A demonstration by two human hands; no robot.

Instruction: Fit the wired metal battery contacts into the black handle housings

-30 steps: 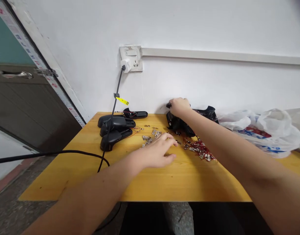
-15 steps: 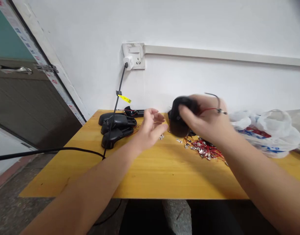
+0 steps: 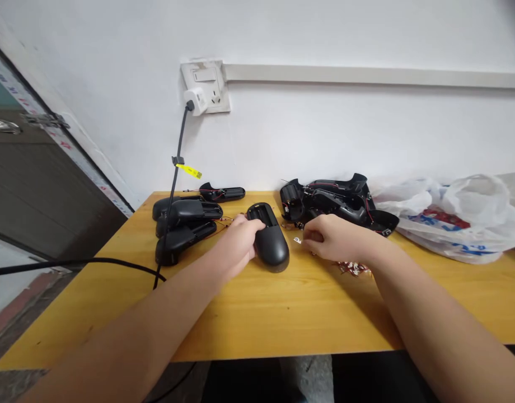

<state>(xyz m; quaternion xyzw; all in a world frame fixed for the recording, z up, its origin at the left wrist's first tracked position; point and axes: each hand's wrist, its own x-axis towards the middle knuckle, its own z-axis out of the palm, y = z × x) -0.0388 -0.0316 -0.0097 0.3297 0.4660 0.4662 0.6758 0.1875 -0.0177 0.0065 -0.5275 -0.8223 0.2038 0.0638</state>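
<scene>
My left hand (image 3: 239, 242) is closed on the side of a black plastic housing (image 3: 272, 246), its thumb at the edge of the long open compartment at the far end. The housing's rounded, smooth end points toward me. To the right, my right hand (image 3: 335, 238) is low over the table with fingers curled together; whatever they pinch is hidden. Beside its fingertips lies a small metal contact piece (image 3: 297, 240). Partly covered by my right hand and forearm is a pile of metal contacts with red wires (image 3: 353, 268).
Several similar black housings (image 3: 190, 211) lie at the left, crossed by a hanging black cable (image 3: 173, 193). More wired black shells (image 3: 339, 196) are heaped against the wall. A white plastic bag (image 3: 463, 224) sits at the right. The wooden table's (image 3: 282, 330) front edge is near me.
The black housing has gone from my right hand in the air to the table under my left hand. My right hand has lowered toward the small metal parts. The view has shifted right.
</scene>
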